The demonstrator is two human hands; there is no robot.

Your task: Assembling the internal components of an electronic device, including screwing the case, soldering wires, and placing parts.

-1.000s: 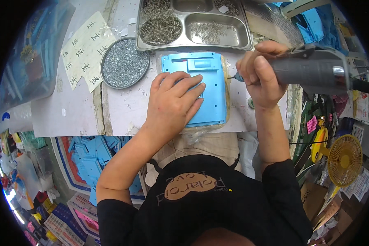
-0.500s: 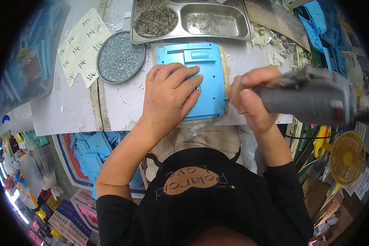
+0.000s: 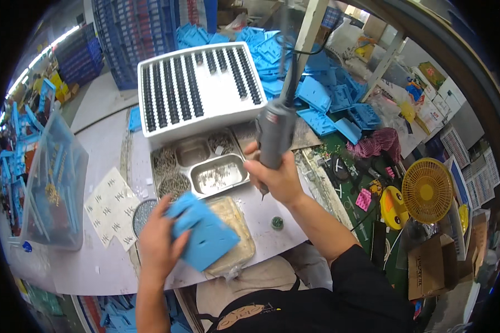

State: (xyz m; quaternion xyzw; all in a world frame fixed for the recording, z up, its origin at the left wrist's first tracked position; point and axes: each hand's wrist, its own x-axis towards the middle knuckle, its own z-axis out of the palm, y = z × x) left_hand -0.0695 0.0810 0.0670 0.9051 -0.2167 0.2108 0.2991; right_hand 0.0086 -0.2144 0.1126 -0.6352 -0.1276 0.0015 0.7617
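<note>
My left hand grips a blue plastic housing panel by its left side, fingers over the top face. The panel is tilted and partly covers a pale, plastic-wrapped pad at the table's front. In my right hand is a grey electric screwdriver, raised right of the metal compartment tray, its bit pointing down and touching nothing. Close behind my left hand, a round dish of small screws is partly hidden. The tray holds small metal springs or similar pieces, too small to tell.
A white foam tray with rows of black parts stands behind the metal one. Blue panels are piled at the far right. A clear bin is at the left. A small green container sits near the front edge; a yellow fan is at the right.
My left hand has taken hold of the panel, lifting and tilting it leftward off the pad. My right hand has swung the screwdriver away from the panel to upright. The view has tipped up.
</note>
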